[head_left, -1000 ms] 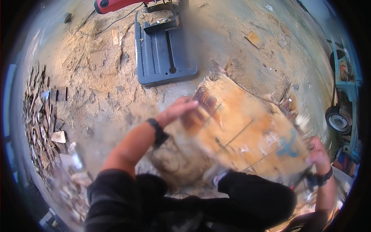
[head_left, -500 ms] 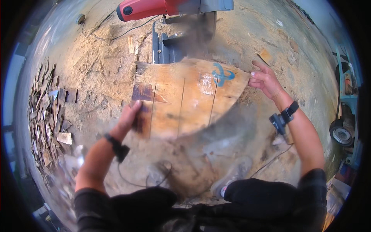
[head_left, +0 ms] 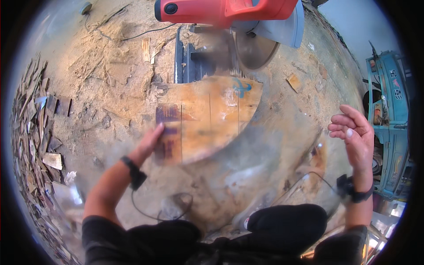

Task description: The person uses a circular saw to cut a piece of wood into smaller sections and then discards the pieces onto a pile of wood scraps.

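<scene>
A flat wooden panel with a curved right edge lies against the dark metal base of a red cut-off saw. Dark seams cross the wood, and a blue mark shows near its far right corner. My left hand grips the panel's left edge, thumb on top and fingers hidden beneath. The saw's round blade is raised beyond the panel's far right corner. Off to the right, my right hand is in the air with fingers loosely bent apart, holding nothing.
Sawdust covers the ground around the saw. A long heap of wood offcuts lies at the left. At the far right stands a teal wheeled machine. A small wood scrap lies right of the blade; a cable runs behind.
My right hand has let go of the panel's right corner and moved right and nearer to me. The left hand keeps its grip. The view has shifted, showing more of the saw and teal machine.
</scene>
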The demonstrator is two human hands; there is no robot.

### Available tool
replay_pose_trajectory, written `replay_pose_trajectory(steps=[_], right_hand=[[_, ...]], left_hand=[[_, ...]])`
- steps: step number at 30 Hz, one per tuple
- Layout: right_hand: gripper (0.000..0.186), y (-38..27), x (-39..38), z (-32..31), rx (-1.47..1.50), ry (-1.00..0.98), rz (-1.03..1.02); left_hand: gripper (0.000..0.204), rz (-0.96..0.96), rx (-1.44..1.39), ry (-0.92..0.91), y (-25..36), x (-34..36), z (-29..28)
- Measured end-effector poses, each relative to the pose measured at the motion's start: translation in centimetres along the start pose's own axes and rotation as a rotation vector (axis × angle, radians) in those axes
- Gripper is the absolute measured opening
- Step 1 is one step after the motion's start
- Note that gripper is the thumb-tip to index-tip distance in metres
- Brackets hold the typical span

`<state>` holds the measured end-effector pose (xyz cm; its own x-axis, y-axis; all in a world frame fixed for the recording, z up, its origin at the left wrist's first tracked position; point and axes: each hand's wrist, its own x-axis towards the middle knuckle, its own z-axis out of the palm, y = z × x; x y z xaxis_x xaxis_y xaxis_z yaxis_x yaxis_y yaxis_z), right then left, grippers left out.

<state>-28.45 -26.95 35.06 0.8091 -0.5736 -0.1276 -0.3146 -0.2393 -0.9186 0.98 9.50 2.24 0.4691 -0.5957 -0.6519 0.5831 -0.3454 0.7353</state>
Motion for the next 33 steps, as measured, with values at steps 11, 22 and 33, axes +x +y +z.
replay_pose_trajectory(steps=[11,22,33], right_hand=[[0.047,-10.1,9.3,8.3,-0.145,0.121,-0.371],[0.038,-16.5,17.4,13.3,-0.195,0.135,-0.182],[0.030,-9.8,16.6,15.2,0.022,-0.150,0.060]], left_hand=[[0.036,0.165,-0.209,0.169,-2.6,1.3,0.6],[0.035,0.093,-0.175,0.349,-1.9,1.2,0.8],[0.034,0.160,-0.276,0.287,-4.1,2.0,0.6]])
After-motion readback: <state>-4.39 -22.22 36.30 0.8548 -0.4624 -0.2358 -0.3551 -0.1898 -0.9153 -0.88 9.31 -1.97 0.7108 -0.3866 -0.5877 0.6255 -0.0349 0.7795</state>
